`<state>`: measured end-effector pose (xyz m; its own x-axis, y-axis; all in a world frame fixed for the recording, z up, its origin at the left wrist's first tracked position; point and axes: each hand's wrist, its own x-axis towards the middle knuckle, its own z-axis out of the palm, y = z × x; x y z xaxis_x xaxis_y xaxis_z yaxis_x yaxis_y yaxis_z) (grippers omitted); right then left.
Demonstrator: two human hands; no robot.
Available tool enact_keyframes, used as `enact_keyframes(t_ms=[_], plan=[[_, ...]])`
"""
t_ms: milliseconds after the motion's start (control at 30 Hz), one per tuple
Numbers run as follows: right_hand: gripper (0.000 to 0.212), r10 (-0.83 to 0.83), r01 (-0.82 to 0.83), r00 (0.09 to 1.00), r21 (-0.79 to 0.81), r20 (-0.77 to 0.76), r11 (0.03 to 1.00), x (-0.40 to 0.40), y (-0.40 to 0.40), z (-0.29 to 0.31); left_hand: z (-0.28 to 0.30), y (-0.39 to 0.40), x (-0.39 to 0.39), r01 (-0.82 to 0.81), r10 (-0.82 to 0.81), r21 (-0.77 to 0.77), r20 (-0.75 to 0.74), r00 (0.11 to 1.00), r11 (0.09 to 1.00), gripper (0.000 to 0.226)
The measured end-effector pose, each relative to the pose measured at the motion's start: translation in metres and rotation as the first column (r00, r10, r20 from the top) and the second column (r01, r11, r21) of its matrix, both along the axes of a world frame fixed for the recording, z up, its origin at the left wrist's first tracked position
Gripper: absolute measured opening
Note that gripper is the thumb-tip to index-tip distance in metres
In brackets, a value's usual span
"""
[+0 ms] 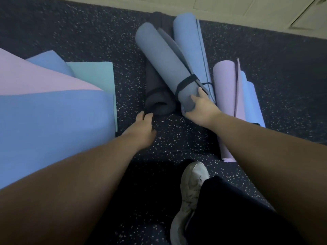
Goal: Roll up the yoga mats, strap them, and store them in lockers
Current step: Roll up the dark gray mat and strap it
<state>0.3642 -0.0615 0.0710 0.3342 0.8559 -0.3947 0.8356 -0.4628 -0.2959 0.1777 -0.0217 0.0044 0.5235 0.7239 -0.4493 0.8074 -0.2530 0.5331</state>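
Note:
A rolled grey-blue mat [162,57] with a black strap [185,84] near its end lies across a dark rolled mat [157,98] on the floor. My right hand [200,108] grips the near end of the grey-blue roll. My left hand [143,124] has its fingertips curled at the near rim of the dark roll, which also carries a black strap. A light blue rolled mat [191,43] lies behind them. To the right lie a lilac roll [226,92] and another pale blue roll [251,103].
Flat mats lie stacked on the left: blue [53,128], pink [35,78] and teal [95,73]. The floor is dark speckled rubber [177,135]. Pale locker doors [265,13] run along the top edge. My white shoe [191,191] stands below the hands.

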Motion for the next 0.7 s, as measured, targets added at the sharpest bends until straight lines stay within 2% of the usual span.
enact_keyframes(t_ms=[100,200,333,433,533,700], plan=[[0.069,-0.004,0.011,0.998,-0.119,0.057,0.993,-0.011,0.004,-0.005,-0.017,-0.004,-0.029,-0.008,0.007,-0.017,-0.059,0.998,1.0,0.067],[0.077,-0.054,0.066,0.996,-0.155,0.076,0.986,-0.013,0.007,-0.013,-0.035,-0.008,-0.057,-0.022,0.018,-0.049,-0.076,0.997,0.999,0.067],[0.07,-0.189,0.187,0.982,-0.061,-0.018,0.98,-0.008,0.009,-0.017,-0.053,-0.009,-0.083,-0.046,0.043,-0.048,-0.054,0.998,0.998,0.066],[0.061,-0.253,0.252,0.967,0.05,0.021,0.966,-0.005,0.014,-0.014,-0.064,-0.005,-0.095,-0.035,0.034,-0.023,-0.065,0.997,0.999,0.069],[0.058,-0.187,0.177,0.979,0.12,0.083,0.977,-0.01,0.015,-0.014,-0.073,-0.002,-0.105,0.011,-0.015,-0.026,-0.153,0.988,1.0,0.071],[0.056,0.056,-0.057,0.998,0.04,0.038,0.998,-0.045,-0.001,-0.026,-0.09,-0.016,-0.119,0.185,-0.202,-0.085,-0.304,0.931,0.979,0.082]])
